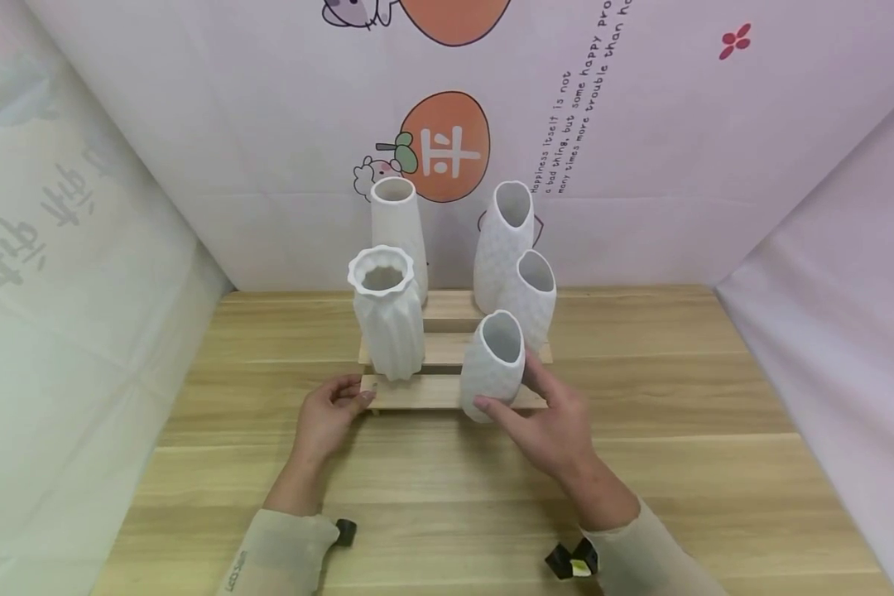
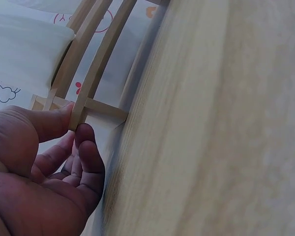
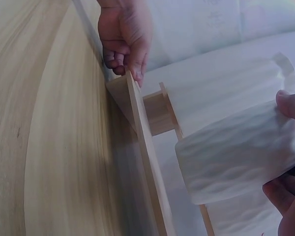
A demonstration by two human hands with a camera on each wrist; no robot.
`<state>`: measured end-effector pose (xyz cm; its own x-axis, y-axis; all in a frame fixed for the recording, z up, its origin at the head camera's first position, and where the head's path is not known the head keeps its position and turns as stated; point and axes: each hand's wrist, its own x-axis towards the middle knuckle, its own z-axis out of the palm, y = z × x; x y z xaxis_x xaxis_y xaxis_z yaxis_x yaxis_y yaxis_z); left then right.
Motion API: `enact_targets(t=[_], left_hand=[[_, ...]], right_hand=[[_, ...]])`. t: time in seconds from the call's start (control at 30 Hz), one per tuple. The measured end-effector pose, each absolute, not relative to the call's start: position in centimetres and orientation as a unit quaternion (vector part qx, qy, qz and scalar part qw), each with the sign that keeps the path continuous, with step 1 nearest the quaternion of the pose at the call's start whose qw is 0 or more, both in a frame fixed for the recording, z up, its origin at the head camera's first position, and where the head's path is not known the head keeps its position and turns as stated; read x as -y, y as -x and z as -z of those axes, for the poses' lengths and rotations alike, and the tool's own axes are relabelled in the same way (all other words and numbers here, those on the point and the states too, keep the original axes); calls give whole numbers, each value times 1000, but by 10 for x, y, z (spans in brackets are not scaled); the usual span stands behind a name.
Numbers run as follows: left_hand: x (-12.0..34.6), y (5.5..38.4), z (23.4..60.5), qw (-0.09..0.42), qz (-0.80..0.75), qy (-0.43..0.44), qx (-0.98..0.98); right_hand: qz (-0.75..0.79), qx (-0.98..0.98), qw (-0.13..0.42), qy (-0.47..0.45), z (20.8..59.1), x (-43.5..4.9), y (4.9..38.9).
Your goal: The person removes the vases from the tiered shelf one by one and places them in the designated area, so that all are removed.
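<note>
My right hand [image 1: 555,426] grips a small white dimpled vase [image 1: 487,377] with a slanted mouth, thumb on its near side and fingers behind. The vase is tilted in front of a stepped wooden rack [image 1: 428,393]; in the right wrist view its base [image 3: 187,172] hangs above the front slat [image 3: 150,157], with a gap between. At the rack's front left corner, my left hand [image 1: 328,418] pinches the slat's end [image 2: 77,115] between thumb and fingers. A white fluted vase [image 1: 395,331] with a scalloped rim stands on the rack's left side.
Behind the fluted vase stands a tall plain white vase [image 1: 410,232]. Two more dimpled vases, one tall [image 1: 501,248] and one medium [image 1: 531,302], stand on the right steps. A printed cloth [image 1: 611,232] hangs behind the wood-grain table [image 1: 656,372].
</note>
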<state>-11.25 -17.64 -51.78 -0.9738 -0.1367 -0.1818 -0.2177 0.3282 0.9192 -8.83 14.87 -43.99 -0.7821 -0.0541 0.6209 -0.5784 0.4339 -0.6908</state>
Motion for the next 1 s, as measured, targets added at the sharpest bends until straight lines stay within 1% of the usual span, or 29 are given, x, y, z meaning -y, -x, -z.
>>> enact_targets(t=[0.37, 0.67, 1.0], left_hand=[[177, 113, 518, 37, -577, 108, -809], [176, 112, 517, 34, -574, 110, -810], [176, 113, 518, 30, -566, 109, -817]], right_hand=[[-482, 812, 274, -184, 438, -161, 83], [-477, 804, 308, -178, 437, -173, 80], [-479, 804, 311, -164, 440, -186, 76]])
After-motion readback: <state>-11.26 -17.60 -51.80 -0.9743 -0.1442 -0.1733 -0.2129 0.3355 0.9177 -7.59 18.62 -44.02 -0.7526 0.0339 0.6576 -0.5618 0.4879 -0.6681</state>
